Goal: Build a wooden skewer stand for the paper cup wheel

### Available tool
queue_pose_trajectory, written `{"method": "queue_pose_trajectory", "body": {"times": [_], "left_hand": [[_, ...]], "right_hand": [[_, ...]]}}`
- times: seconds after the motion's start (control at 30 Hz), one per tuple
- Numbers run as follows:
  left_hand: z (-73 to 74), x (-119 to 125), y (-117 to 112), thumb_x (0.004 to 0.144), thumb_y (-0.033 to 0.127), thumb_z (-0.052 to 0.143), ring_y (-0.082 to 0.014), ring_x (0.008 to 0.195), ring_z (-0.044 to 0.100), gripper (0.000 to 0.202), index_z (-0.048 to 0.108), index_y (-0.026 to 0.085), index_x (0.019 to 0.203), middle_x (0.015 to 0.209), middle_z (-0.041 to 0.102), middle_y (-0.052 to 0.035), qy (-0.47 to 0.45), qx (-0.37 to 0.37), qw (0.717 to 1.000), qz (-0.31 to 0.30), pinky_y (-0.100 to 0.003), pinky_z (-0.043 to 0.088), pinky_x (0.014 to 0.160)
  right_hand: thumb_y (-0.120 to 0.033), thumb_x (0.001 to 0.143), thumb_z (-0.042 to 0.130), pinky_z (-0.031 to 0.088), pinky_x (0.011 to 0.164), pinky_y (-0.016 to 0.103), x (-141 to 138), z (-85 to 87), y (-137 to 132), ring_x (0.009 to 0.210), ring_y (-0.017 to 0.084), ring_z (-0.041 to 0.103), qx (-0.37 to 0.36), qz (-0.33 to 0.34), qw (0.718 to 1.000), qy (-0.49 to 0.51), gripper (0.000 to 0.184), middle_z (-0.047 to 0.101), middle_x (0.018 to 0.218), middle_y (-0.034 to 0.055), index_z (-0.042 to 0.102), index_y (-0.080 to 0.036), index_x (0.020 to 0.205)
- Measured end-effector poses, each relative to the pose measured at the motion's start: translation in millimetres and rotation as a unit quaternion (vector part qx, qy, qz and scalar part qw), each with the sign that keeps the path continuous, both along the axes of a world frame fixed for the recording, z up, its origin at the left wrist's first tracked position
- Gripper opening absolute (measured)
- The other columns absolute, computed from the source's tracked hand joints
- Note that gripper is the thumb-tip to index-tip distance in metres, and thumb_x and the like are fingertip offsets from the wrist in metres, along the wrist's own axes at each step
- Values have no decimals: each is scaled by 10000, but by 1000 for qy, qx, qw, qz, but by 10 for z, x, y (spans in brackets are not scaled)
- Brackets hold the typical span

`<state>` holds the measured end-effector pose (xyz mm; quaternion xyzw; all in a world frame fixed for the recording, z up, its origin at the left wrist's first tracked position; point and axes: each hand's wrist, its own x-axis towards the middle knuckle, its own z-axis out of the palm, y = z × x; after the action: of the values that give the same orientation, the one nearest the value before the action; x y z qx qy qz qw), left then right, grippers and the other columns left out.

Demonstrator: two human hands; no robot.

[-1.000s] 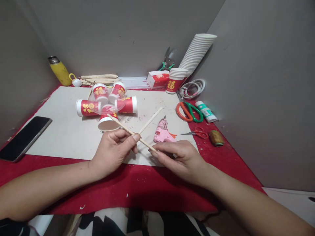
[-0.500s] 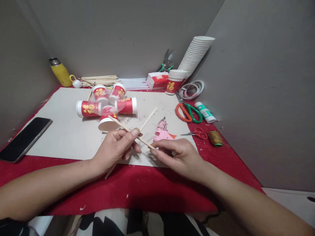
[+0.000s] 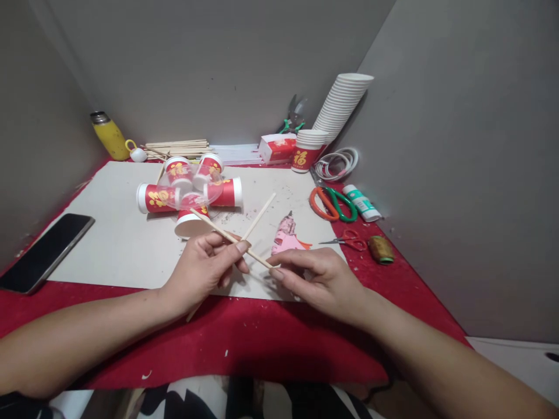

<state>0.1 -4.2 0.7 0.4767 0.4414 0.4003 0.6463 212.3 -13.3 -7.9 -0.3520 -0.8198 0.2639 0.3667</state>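
Crossed sticks (image 3: 257,217) above the front edge of the worktop (image 3: 227,337) are pinched where they meet by the left hand (image 3: 204,263), the right hand (image 3: 314,278) gripping one's end, apparently setting their angle, so the next move likely calls for a steady crossing.

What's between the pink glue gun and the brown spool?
In the head view, the small red-handled scissors lie between the pink glue gun and the brown spool.
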Motion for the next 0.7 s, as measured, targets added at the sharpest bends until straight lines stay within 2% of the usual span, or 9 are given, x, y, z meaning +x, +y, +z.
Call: {"method": "queue_pose_trajectory", "body": {"times": [0.13,0.27,0.4,0.7], "left_hand": [[2,-7,-14,830,362,715,-12,392,441,244,666,124,859,619,669,4,-4,1,1000,13,-121,313,384],[5,-7,-25,824,359,719,-16,402,446,243,661,126,859,621,666,6,-3,9,1000,16,-124,330,391],[18,-4,-37,833,365,706,-22,409,443,246,656,125,846,620,661,3,10,34,999,14,-131,332,391],[45,-24,-80,845,335,685,-23,423,431,225,672,124,767,609,646,6,42,86,995,11,-139,343,400]], "right_hand": [[-197,909,571,419,463,157,57,50,6,472,68,539,-18,-52,998,14,164,656,588,0,711,-126,865],[-202,886,606,413,452,163,75,68,-3,468,71,531,-1,-63,998,12,131,656,586,0,711,-126,867],[-197,865,646,417,473,157,43,31,-1,484,66,539,34,-23,999,3,89,672,630,8,701,-127,870],[-164,898,611,424,545,167,20,-26,8,561,76,570,28,32,999,-31,101,669,670,15,706,-139,874]]}}
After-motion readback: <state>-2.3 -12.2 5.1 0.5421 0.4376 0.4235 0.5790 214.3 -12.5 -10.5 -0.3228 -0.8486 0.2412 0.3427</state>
